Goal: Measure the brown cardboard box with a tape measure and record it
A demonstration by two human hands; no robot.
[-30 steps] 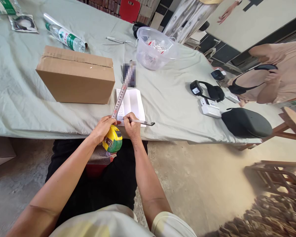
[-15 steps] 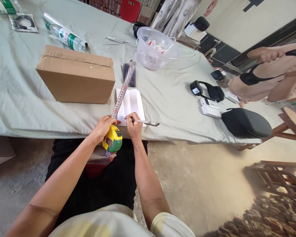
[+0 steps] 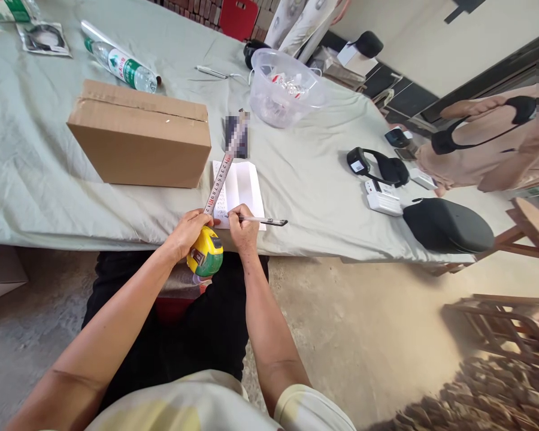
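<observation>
My left hand point(image 3: 187, 233) is closed around a yellow and green tape measure point(image 3: 205, 255) at the table's near edge. Its blade point(image 3: 220, 178) runs out over a white sheet of paper point(image 3: 241, 187) toward a blurred dark item. My right hand point(image 3: 242, 227) pinches a pen point(image 3: 263, 221), its tip on the bottom of the paper where numbers are written. A closed cardboard box point(image 3: 139, 134) lies just left of the blade.
A grey-green cloth covers the table point(image 3: 296, 179). On it are a plastic bottle point(image 3: 123, 64), a clear bowl point(image 3: 282, 87), black headsets point(image 3: 377, 166), white devices point(image 3: 383, 200) and a black case point(image 3: 447, 225). Another person point(image 3: 489, 143) sits at right. Wooden furniture point(image 3: 507, 323) stands on the floor.
The pen has shifted slightly in my right hand over the paper. The person at right has moved their arms and a black strap. A standing person at the far end has walked left.
</observation>
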